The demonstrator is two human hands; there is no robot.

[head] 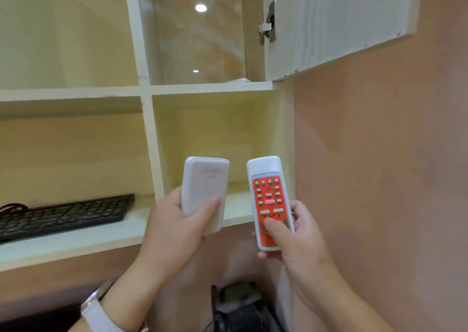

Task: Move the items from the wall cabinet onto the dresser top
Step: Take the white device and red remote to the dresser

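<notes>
My left hand (174,233) grips a plain white box-shaped device (206,182), thumb across its face, held upright in front of the wall cabinet's lower right compartment (217,139). My right hand (298,240) holds a white remote with a red button panel (269,200), thumb pressing on its lower buttons. Both items are in the air, side by side, just outside the cabinet's bottom shelf (76,240). A black keyboard (63,215) lies on that shelf in the lower left compartment. The dresser top is out of view.
The cabinet door (336,23) stands open at the upper right, above a pink wall (379,167). A bit of white cloth (240,79) shows in the upper right compartment. Dark objects (243,309) lie below between my arms. A white watch (98,309) is on my left wrist.
</notes>
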